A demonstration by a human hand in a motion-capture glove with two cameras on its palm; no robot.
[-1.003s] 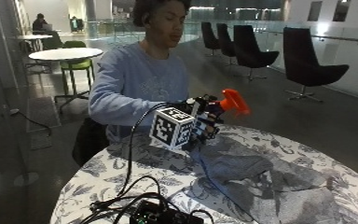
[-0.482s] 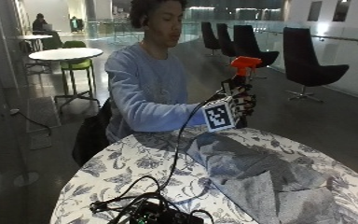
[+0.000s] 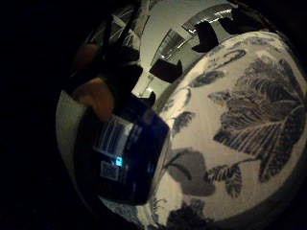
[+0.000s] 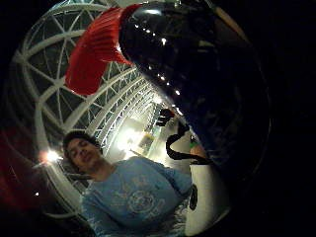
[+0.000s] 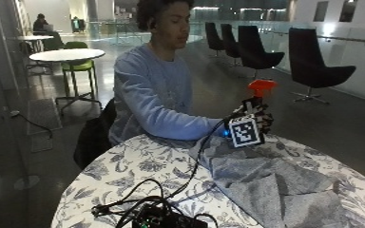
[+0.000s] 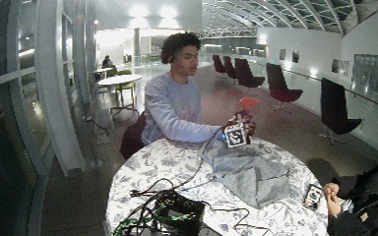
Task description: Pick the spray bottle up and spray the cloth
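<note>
Right hand curled round the spray bottle, held upright above the grey cloth on the worktop. Dark blue bottle body; contents not visible. Fingers mostly hidden in the outside view; only the red trigger head shows.

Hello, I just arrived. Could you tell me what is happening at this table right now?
A person sits at a round table with a leaf-pattern cover. Their gloved right hand grips a dark blue spray bottle with a red top and holds it upright in the air above the far edge of a grey cloth. The cloth lies spread and rumpled on the table. No spray is visible.
</note>
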